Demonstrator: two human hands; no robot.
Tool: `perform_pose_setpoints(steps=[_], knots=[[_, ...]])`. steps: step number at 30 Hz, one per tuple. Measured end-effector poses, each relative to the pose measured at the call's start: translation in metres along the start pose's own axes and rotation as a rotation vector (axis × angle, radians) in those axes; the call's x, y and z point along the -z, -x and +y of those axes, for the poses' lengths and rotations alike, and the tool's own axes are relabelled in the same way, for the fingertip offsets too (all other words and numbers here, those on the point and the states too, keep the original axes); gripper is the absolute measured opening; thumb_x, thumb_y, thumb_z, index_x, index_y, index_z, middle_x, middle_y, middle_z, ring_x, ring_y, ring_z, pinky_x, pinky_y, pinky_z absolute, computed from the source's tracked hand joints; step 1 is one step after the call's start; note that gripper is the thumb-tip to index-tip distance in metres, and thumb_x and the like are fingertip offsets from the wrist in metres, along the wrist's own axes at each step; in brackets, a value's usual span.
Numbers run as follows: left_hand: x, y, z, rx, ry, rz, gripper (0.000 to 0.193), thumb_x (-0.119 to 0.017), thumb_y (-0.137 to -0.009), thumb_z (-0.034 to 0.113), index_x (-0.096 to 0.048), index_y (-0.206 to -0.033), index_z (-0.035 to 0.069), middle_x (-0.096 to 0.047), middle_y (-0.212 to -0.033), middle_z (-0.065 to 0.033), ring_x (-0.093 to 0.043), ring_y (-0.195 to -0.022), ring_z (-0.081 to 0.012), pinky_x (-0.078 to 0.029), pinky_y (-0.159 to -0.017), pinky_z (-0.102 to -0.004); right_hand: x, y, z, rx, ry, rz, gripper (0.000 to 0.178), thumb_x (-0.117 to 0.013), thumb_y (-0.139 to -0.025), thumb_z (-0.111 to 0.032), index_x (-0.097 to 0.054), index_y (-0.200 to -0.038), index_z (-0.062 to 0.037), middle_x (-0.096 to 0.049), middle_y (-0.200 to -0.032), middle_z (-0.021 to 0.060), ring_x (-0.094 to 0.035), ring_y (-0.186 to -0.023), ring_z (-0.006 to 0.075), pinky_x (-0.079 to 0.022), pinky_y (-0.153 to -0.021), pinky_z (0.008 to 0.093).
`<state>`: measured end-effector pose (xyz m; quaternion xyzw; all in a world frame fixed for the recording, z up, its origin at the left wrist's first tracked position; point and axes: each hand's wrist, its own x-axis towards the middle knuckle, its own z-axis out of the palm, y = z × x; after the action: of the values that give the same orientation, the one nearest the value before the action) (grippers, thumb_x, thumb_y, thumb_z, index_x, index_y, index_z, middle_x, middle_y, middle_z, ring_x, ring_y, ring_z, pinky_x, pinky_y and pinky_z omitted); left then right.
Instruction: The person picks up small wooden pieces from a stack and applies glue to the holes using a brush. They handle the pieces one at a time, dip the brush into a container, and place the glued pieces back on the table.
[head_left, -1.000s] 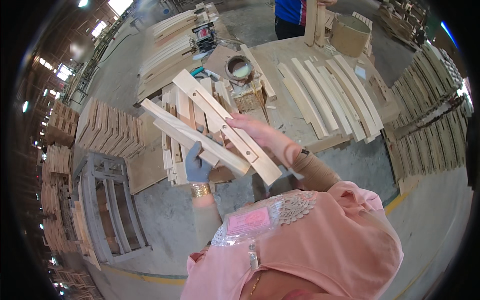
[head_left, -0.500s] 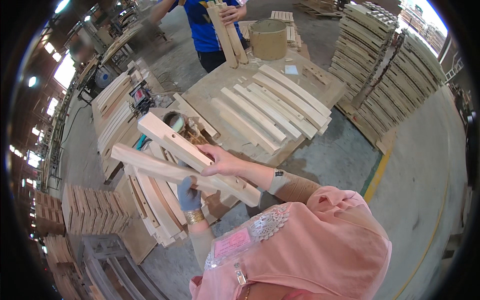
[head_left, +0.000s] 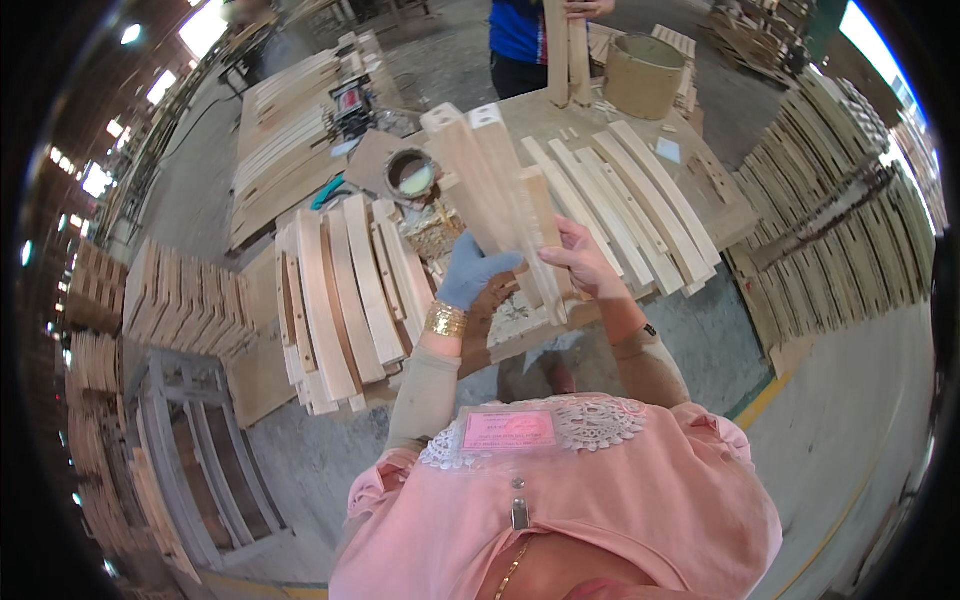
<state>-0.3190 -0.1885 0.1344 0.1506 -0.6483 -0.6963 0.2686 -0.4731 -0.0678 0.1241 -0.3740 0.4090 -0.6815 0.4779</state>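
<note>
My left hand [head_left: 475, 272], in a grey-blue glove with a gold bracelet at the wrist, is closed on wooden slats [head_left: 495, 195]. My right hand [head_left: 583, 258], bare, grips the same bundle from the other side near its lower end. The slats stand nearly upright, pressed side by side and smeared by motion; exactly how many there are I cannot tell. Left of the bundle, a round pot [head_left: 412, 172] with pale contents sits on the worktable. Curved slats [head_left: 345, 290] lie in a pile left of my left hand. More slats [head_left: 640, 190] are spread right of my right hand.
Across the table a person in a blue shirt [head_left: 518, 40] holds upright wooden pieces. Beside them stands a round tub [head_left: 645, 75]. Tall stacks of wooden parts [head_left: 830, 220] rise at the right. A grey frame [head_left: 205, 455] stands at the lower left. A teal-handled tool [head_left: 328, 192] lies near the pot.
The wooden pieces have swung from slanting left, partly apart, to nearly upright and together. My hands have moved to either side of them. The whole view has shifted, with the table further right.
</note>
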Motion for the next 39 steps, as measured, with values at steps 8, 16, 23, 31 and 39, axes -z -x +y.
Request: perform_pose_setpoints(steps=[8, 16, 23, 31, 39], knots=[[-0.009, -0.004, 0.044, -0.144, 0.103, 0.11, 0.064, -0.076, -0.064, 0.011, -0.047, -0.121, 0.001, -0.058, -0.109, -0.0062, -0.055, -0.1, -0.0137, -0.046, -0.084, -0.0287, 0.018, -0.001, 0.013, -0.062, -0.051, -0.118, 0.058, -0.065, -0.072, 0.0, -0.046, -0.127, 0.0006, -0.057, -0.115, 0.0044, -0.053, -0.104, 0.0125, -0.039, -0.093, 0.0276], [-0.016, -0.008, 0.117, -0.172, -0.196, 0.077, 0.064, -0.082, -0.061, 0.017, -0.053, -0.115, 0.001, -0.061, -0.104, -0.0057, -0.058, -0.094, -0.013, -0.048, -0.081, -0.0275, 0.019, -0.008, 0.001, -0.12, -0.013, -0.21, 0.048, -0.065, -0.072, 0.001, -0.054, -0.119, 0.0005, -0.06, -0.109, 0.0028, -0.054, -0.098, 0.0098, -0.043, -0.086, 0.0245], [-0.025, 0.011, 0.12, -0.297, -0.215, 0.233, 0.055, -0.08, -0.062, 0.011, -0.056, -0.11, -0.001, -0.063, -0.1, -0.0082, -0.061, -0.088, -0.0142, -0.05, -0.077, -0.028, 0.016, -0.01, -0.021, -0.132, 0.087, -0.302, 0.041, -0.065, -0.077, -0.005, -0.056, -0.117, 0.0007, -0.061, -0.109, 0.0041, -0.056, -0.095, 0.0108, -0.043, -0.085, 0.024], [0.004, 0.088, 0.191, -0.513, -0.136, 0.704, 0.056, -0.065, -0.062, -0.002, -0.048, -0.115, -0.003, -0.057, -0.104, -0.0134, -0.057, -0.097, -0.0235, -0.046, -0.087, -0.0337, 0.016, -0.044, 0.031, 0.084, 0.857, -0.182, 0.032, -0.048, -0.087, -0.012, -0.059, -0.116, -0.01, -0.065, -0.095, 0.0112, -0.06, -0.086, 0.0216, -0.047, -0.077, 0.0334], [0.004, 0.12, 0.176, -0.41, -0.549, 0.868, 0.06, -0.066, -0.061, -0.003, -0.045, -0.118, -0.003, -0.057, -0.106, -0.0113, -0.057, -0.095, -0.0187, -0.046, -0.084, -0.0297, -0.019, -0.084, 0.108, 0.375, 1.509, -0.476, 0.049, -0.05, -0.079, -0.004, -0.053, -0.124, -0.0229, -0.057, -0.098, 0.0102, -0.059, -0.085, 0.0282, -0.048, -0.075, 0.0388]])
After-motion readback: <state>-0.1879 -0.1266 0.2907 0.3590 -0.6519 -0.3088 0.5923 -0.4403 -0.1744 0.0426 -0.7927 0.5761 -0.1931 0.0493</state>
